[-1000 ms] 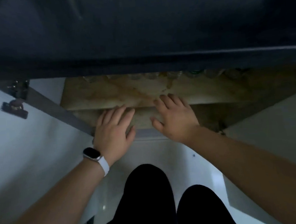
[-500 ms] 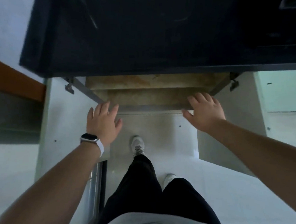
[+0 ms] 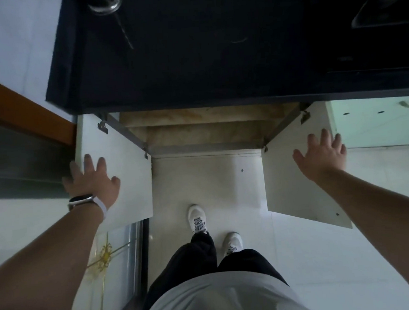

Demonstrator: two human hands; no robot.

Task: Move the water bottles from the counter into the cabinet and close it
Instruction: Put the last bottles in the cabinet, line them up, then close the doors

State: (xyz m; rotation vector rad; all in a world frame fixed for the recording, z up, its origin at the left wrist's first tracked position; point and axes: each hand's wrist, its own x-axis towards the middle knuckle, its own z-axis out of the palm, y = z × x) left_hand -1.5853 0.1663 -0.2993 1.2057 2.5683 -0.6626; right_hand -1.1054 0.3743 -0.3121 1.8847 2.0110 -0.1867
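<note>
**Both hands spread wide at the open cabinet doors**

Head view. The left hand lies flat on the white left door. Its fingers are splayed and reach the door's outer edge, and it holds nothing. The right hand is just as wide, fingers fanned and empty, held over the upper part of the white right door.

Little writing can be made out. The watch behind the left hand has a dark face and a white strap. The dark marks on the white shoes, nearer the body than either hand, are too small to read.

Between the two hands the cabinet stands open, both doors swung out toward the person, with metal hinges at their corners. Inside are two brownish, stained, marble-like levels. The water bottles cannot be seen, because the cabinet's depth is hidden under the lip of the counter, which runs dark and bare-looking beyond the fingertips.

Far beyond the left hand, a clear glass vessel sits at the counter's back, cut off by the frame edge. It is possibly a bottle. Just outward of the right hand is a pale green neighbouring door. Under the left forearm, a glass panel carries a gold ornament.
</note>
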